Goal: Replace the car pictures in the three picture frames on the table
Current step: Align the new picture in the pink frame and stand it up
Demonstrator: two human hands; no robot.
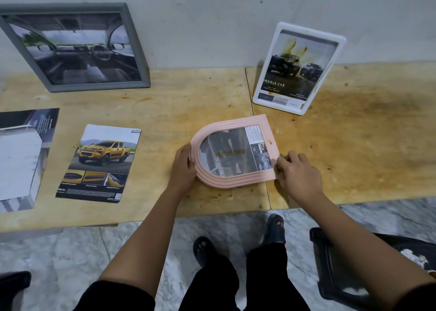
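Three frames share the pale plywood table (165,107): a grey rectangular wooden frame (94,85) propped at ten o'clock, a white plastic frame (341,42) standing at one o'clock, and the pink arched frame (226,182), face up at centre. Our left hand (182,166) curls round its rounded end at nine o'clock, and our right hand (298,171) pinches its square end at three. We judge it light, stiff and breakable at the pane, and best held by the rims.

Pale scuffed wall (236,15) behind stained plywood table (365,133); grey marble floor (70,251); dark chair (330,268) at right
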